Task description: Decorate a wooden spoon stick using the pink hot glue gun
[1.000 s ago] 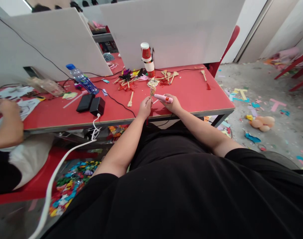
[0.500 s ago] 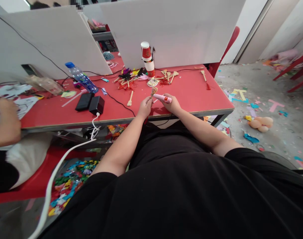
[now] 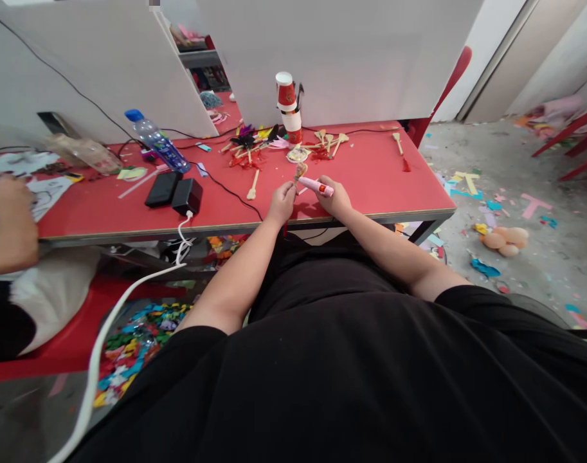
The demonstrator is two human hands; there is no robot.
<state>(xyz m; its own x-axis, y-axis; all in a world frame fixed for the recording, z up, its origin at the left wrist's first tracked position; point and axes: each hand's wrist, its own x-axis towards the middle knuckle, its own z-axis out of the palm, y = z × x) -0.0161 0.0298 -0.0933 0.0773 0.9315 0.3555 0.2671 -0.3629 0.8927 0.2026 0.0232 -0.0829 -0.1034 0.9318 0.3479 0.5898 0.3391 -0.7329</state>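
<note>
Over the table's front edge, my left hand [image 3: 282,201] is closed on a small wooden stick with a wide, decorated head [image 3: 301,170]. A bit of red hangs below that hand. My right hand [image 3: 335,197] is wrapped round a pink hot glue gun [image 3: 316,186], its tip pointing left at the stick's head. Whether tip and head touch, I cannot tell. Just beyond lies a small round dish [image 3: 298,154] with bits on it. A bare wooden stick [image 3: 253,186] lies left of my hands, and one with a red tassel [image 3: 402,152] lies far right.
On the red table [image 3: 370,173] stand stacked paper cups [image 3: 287,96], with feathered sticks [image 3: 249,149] beside them. A water bottle [image 3: 159,143], black boxes [image 3: 187,196] and cords lie leftward. Another person's arm [image 3: 11,222] rests at far left. Paper scraps [image 3: 139,341] litter the floor.
The view has shifted slightly. My hands keep the same holds, and the glue gun still points at the stick's decorated head.
</note>
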